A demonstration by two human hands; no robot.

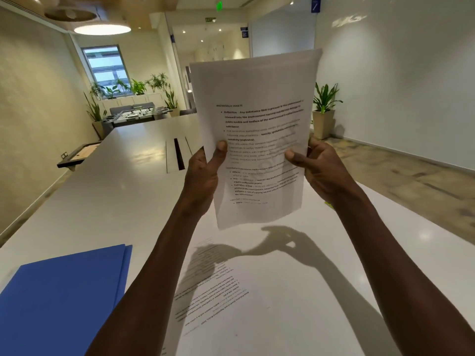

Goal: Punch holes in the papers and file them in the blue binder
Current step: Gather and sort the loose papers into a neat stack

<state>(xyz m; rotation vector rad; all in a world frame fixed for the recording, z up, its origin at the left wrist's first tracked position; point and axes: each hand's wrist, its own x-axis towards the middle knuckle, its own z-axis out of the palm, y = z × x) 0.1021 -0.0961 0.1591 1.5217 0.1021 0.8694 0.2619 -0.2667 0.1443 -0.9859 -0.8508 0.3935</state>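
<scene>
Squaring the papers above the counter

My left hand and right hand pinch their side edges, long axis upright; the blue binder lies lower left, nearer my left hand.

Bright overhead light, soft motion blur

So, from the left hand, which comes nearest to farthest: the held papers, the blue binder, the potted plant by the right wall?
1. Held papers: pinched in the left hand itself, raised over the table.
2. Blue binder: flat on the table, lower left.
3. Potted plant: on the floor by the right wall, beyond the papers.
</scene>
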